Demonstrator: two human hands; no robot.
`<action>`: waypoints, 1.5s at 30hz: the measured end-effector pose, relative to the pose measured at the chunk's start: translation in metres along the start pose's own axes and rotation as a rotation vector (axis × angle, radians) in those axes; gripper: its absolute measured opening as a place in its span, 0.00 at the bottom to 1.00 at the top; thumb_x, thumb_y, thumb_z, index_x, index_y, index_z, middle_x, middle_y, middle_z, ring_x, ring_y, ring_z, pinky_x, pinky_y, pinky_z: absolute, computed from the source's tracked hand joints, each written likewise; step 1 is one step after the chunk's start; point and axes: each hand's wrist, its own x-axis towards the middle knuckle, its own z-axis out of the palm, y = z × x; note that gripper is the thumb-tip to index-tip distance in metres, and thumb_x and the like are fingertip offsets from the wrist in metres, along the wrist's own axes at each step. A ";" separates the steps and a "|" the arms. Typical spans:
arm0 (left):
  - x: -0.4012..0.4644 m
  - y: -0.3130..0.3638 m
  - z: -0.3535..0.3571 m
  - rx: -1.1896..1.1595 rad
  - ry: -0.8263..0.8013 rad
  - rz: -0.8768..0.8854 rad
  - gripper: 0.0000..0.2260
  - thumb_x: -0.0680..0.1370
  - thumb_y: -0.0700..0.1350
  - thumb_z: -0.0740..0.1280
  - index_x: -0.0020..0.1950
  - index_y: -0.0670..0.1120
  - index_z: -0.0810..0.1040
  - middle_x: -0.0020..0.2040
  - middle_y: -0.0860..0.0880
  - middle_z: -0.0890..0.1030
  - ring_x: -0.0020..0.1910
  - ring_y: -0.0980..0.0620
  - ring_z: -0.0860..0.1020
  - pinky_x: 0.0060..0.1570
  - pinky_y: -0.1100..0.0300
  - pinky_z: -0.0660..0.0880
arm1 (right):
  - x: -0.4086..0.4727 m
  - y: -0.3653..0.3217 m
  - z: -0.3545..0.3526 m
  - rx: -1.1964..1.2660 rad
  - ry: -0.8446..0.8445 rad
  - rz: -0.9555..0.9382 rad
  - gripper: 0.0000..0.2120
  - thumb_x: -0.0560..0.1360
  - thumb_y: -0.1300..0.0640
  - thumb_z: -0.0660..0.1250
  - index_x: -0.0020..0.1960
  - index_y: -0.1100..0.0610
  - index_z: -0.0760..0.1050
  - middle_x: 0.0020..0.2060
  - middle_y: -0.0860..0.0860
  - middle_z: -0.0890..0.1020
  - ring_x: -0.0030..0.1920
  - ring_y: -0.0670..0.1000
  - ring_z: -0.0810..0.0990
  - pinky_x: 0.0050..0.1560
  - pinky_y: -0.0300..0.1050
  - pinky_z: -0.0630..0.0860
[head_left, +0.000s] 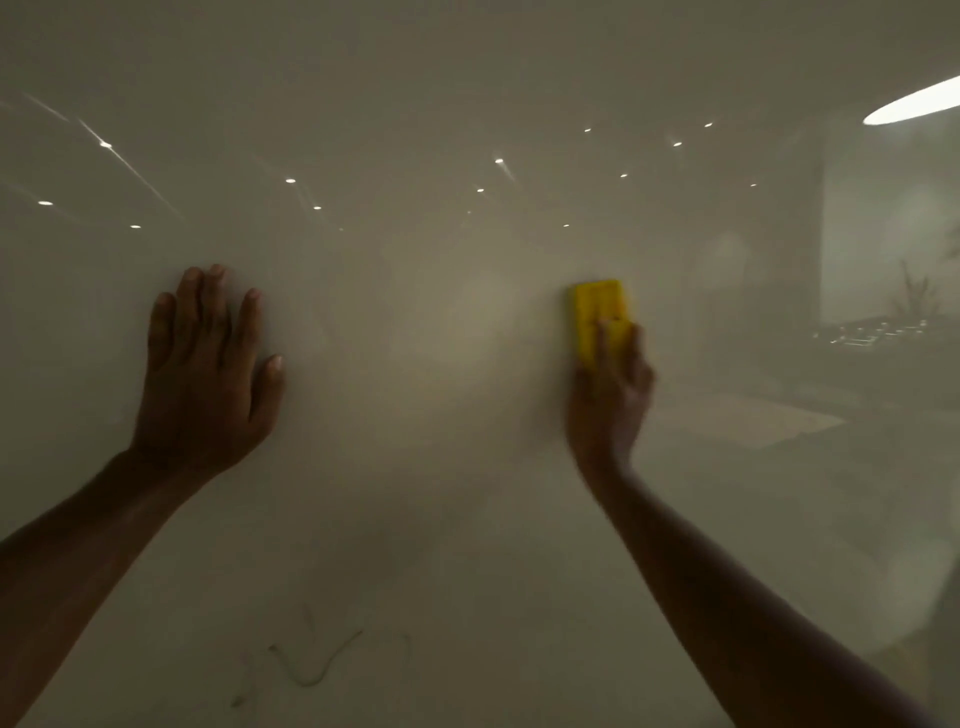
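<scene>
Yellow sponge (597, 306) clasped in right grip (612, 392), jutting above fingertips; left grip (202, 379) flat, splayed.

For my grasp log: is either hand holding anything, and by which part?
Right hand grips the yellow sponge by its lower end; left hand holds nothing.

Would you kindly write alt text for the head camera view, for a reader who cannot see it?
A person's right hand holds a yellow block against a glossy pale surface, while the left hand lies flat on it, fingers spread. Faint scribbled marks show near the bottom, and small lights reflect higher up.
</scene>
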 end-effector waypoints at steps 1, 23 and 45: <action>0.000 0.000 0.000 -0.002 0.001 0.002 0.27 0.85 0.48 0.57 0.80 0.33 0.66 0.80 0.26 0.62 0.80 0.24 0.59 0.80 0.33 0.53 | -0.020 -0.015 0.006 -0.015 -0.053 -0.255 0.24 0.80 0.62 0.64 0.76 0.53 0.70 0.74 0.64 0.71 0.62 0.68 0.76 0.62 0.57 0.74; -0.127 -0.129 -0.035 -0.027 -0.039 -0.143 0.28 0.87 0.50 0.55 0.82 0.33 0.61 0.81 0.24 0.57 0.81 0.22 0.54 0.82 0.38 0.45 | -0.161 -0.138 0.033 -0.019 -0.515 -0.914 0.32 0.74 0.66 0.69 0.74 0.45 0.71 0.75 0.56 0.71 0.68 0.63 0.75 0.65 0.59 0.73; -0.186 -0.133 -0.025 -0.074 -0.063 -0.209 0.27 0.88 0.47 0.56 0.83 0.33 0.58 0.80 0.23 0.57 0.80 0.21 0.55 0.81 0.30 0.50 | -0.208 -0.115 0.043 0.131 -0.256 -0.599 0.33 0.80 0.59 0.71 0.77 0.36 0.63 0.71 0.56 0.76 0.62 0.64 0.78 0.61 0.57 0.76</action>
